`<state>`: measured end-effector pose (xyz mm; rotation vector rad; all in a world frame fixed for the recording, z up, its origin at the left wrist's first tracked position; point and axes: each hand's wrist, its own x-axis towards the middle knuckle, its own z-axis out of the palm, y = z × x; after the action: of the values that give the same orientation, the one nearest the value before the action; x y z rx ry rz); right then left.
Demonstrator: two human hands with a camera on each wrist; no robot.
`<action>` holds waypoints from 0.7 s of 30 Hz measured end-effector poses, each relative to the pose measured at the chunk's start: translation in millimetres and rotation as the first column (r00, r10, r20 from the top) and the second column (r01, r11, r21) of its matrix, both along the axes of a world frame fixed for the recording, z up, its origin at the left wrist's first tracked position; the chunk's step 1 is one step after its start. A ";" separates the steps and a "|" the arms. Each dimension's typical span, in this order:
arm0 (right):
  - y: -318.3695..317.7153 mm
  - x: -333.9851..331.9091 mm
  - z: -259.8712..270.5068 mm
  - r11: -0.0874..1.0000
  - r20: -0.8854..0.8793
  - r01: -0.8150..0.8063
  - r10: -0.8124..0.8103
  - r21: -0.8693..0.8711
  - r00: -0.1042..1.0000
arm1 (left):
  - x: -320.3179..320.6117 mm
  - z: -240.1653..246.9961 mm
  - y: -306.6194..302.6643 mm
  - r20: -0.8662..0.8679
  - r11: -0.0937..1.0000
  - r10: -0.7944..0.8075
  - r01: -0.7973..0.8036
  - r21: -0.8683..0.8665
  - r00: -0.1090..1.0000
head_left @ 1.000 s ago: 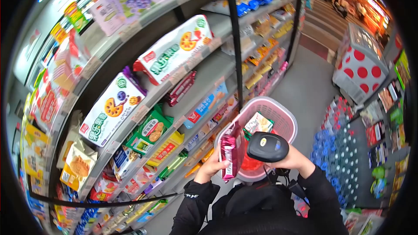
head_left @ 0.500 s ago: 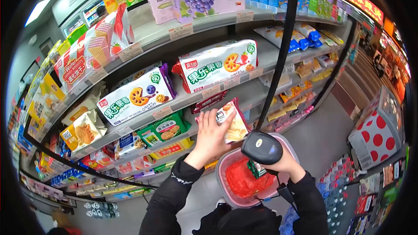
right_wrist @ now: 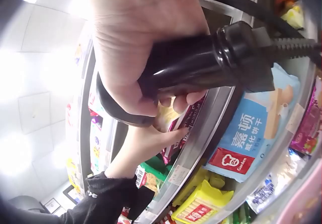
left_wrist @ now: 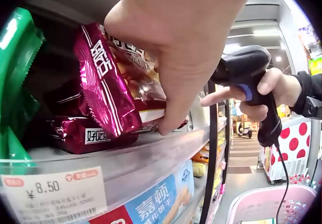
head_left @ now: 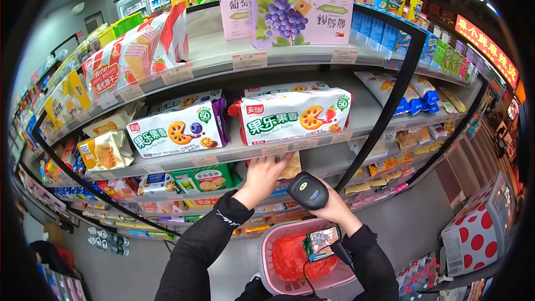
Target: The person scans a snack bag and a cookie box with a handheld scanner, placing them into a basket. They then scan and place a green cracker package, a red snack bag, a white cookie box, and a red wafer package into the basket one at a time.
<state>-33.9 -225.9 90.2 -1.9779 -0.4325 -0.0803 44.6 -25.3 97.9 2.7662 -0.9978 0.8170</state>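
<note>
One hand (left_wrist: 171, 48) grips a maroon snack packet (left_wrist: 113, 80).

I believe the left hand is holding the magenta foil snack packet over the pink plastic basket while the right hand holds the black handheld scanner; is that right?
Not quite: the left wrist view shows the left hand holding the packet at the grey shelf, near the white price label, not over the basket. The right hand does hold the scanner.
</note>
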 end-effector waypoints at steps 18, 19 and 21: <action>7.0 33.0 -35.6 0.996 -0.151 -0.009 0.023 0.094 0.988 | 20.7 -14.4 5.9 0.032 0.998 -0.059 0.059 0.003 0.998; 4.2 28.2 -34.7 0.996 -0.115 -0.019 0.029 0.087 0.993 | 18.4 -11.8 5.2 0.052 0.999 -0.052 0.053 -0.004 0.997; 0.8 11.5 -20.4 0.997 -0.097 -0.018 0.025 0.073 0.995 | 13.0 -7.5 4.0 0.065 0.998 -0.062 0.062 -0.009 0.996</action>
<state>-22.5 -225.1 69.8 -1.8970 -0.3817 0.0142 57.6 -21.3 90.4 2.7011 -1.0813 0.9049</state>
